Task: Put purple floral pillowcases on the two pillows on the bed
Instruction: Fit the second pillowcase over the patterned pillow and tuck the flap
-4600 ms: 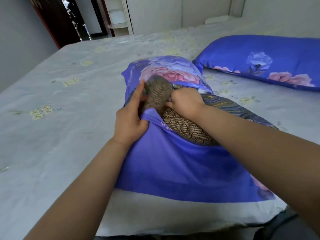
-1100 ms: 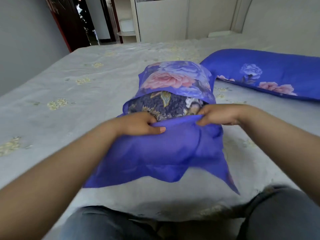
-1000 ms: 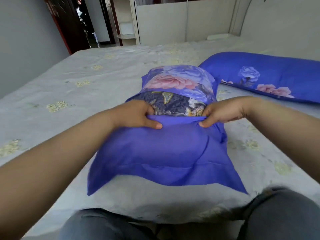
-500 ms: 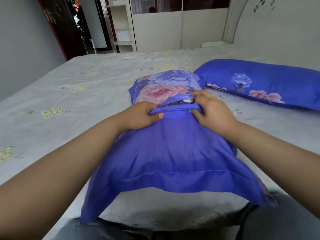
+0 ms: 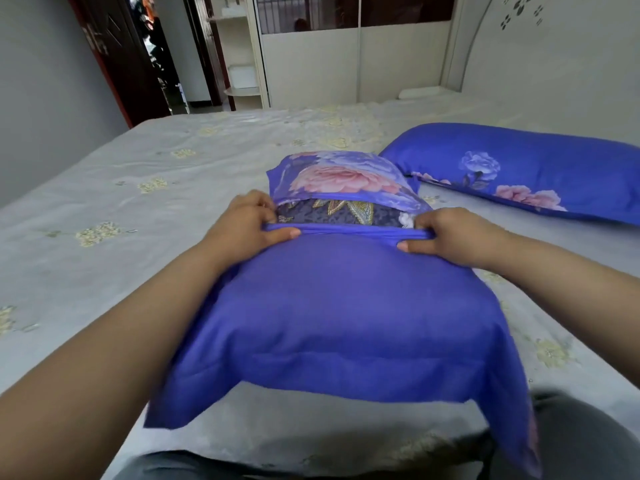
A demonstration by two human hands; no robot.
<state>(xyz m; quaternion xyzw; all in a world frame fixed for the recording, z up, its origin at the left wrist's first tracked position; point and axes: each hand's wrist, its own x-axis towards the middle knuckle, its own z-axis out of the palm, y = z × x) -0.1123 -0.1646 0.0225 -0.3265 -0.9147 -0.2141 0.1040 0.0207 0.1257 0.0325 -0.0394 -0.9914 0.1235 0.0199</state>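
Observation:
A purple floral pillowcase (image 5: 346, 306) lies on the bed in front of me with a pillow inside. A strip of the pillow's dark patterned cover (image 5: 339, 211) shows through the opening across the middle. My left hand (image 5: 249, 226) pinches the near hem of the opening at its left end. At the right end of the same hem, my right hand (image 5: 446, 235) pinches it too. The far flap with a pink flower (image 5: 343, 176) lies beyond the gap. A second pillow in its purple floral case (image 5: 526, 168) rests at the right.
The bed has a pale grey sheet (image 5: 121, 209) with yellow flower prints. A white headboard (image 5: 554, 50) rises at the right, a wardrobe (image 5: 311, 53) at the far side, an open dark door (image 5: 117, 57) at the back left. My knees (image 5: 571, 441) are at the bed's near edge.
The opening was nearly closed half a second ago. Both hands have moved apart along the hem, stretching it taut, and the patterned pillow shows again in the gap.

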